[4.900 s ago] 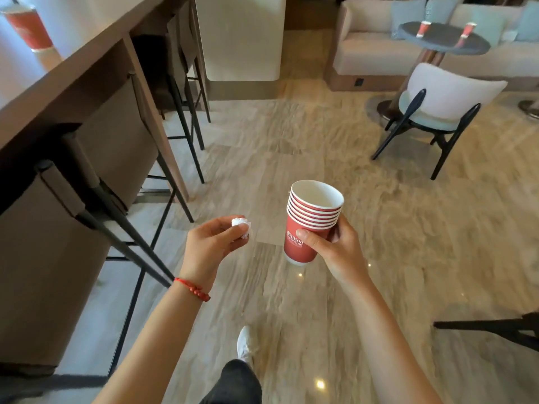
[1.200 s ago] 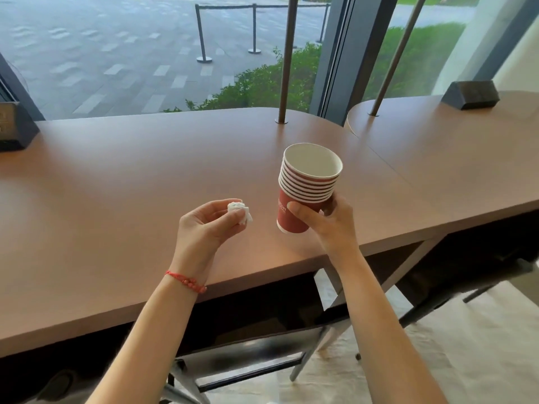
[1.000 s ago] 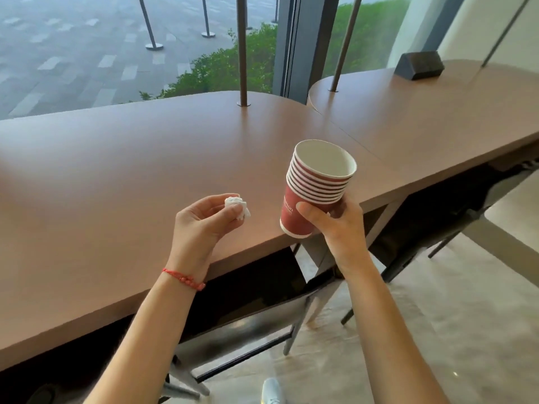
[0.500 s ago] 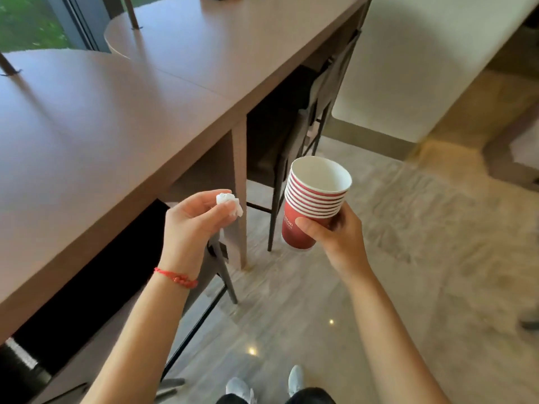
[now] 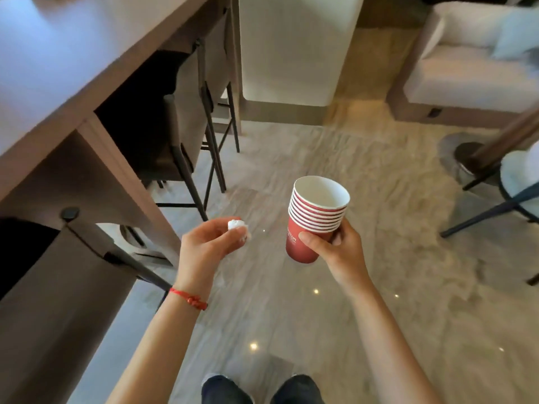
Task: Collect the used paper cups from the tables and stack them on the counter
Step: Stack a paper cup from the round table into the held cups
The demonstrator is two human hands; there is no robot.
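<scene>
The light, crushable cup stack [image 5: 316, 220] is gripped low by the right hand [image 5: 335, 249]; a tissue [image 5: 237, 227] is pinched by the left hand [image 5: 204, 249].

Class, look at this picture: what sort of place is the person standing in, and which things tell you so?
Probably a café or hotel lounge: a long wooden counter with bar stools tucked under it, a pale sofa, and a stack of red paper cups being collected.

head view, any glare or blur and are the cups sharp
Head view: the cups and both hands are sharp; small light glints dot the floor; the sofa and counter smear toward the edges, with wide-angle bending.
</scene>
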